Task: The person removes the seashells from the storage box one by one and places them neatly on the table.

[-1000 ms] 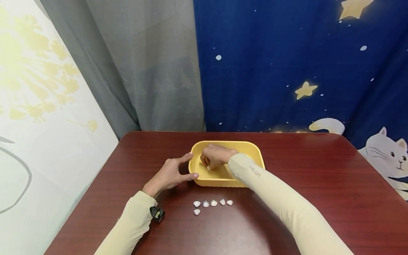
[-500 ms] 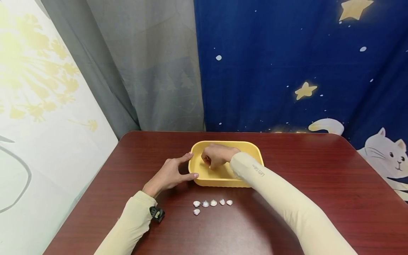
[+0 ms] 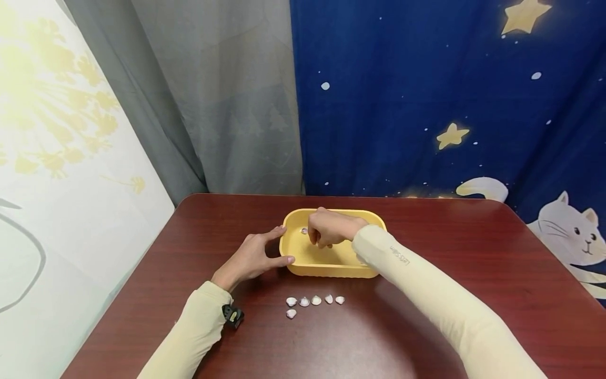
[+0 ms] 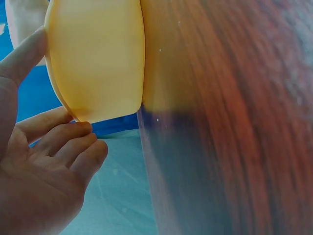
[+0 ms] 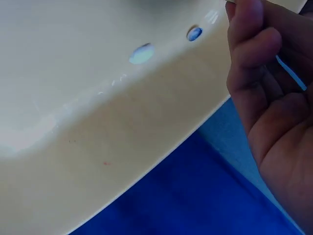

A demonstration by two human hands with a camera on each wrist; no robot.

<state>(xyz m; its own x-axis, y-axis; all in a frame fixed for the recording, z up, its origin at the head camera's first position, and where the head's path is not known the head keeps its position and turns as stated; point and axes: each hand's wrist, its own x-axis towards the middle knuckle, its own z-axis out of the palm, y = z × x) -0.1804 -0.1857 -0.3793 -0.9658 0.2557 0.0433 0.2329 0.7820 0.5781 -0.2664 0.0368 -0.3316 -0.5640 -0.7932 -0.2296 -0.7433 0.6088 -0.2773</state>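
A yellow plastic box [image 3: 338, 270] stands on the table with its inside facing up. At its left end my left hand [image 3: 253, 258] rests spread, thumb and index fingertip touching the rim; the other fingers hang loosely below in the left wrist view. My right hand [image 3: 329, 225] is inside the box, fingers curled, a pale edge of a seashell [image 5: 231, 1] peeking out at the fingertips. Two more seashells lie in the box in the right wrist view, a white one [image 5: 142, 54] and a bluish one [image 5: 194, 33].
On the dark red table [image 3: 227, 216], in front of the box, several small seashells [image 3: 316, 300] form a row. A single seashell [image 3: 291, 313] lies below the row's left end. A blue curtain [image 3: 379, 105] and a grey one [image 3: 227, 105] hang behind.
My right hand has shifted to the right and slightly back within the box, uncovering a seashell near the left end. The pale seashell under its fingers is hidden now. My left hand stays put.
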